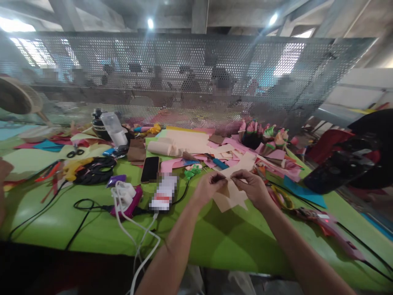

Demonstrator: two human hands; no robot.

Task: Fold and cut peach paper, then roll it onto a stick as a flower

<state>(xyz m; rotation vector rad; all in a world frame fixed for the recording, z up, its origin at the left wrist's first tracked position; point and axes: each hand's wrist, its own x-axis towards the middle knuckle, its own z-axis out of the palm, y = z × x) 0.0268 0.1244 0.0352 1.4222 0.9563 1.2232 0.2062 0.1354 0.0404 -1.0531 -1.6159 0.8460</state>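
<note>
My left hand (211, 186) and my right hand (251, 187) are close together over the green table, thumbs and fingertips pinched. Between and below them is a cream-coloured cut sheet piece (229, 200) with a jagged, pointed lower edge. Both hands appear to grip its upper part; the exact spot under the fingers is hidden. More cream sheet (245, 162) lies just behind the fingertips. A blue-handled tool (220, 164) rests beyond my left hand, and yellow-handled scissors (285, 200) lie to the right of my right hand.
A pink glue gun (337, 235) with a lit red light lies at right, near a dark tumbler (340, 170). On the left are a magenta power strip (130, 200) with trailing cables, a lit phone (164, 194) and a dark phone (150, 169). Coloured scraps (227, 143) pile behind.
</note>
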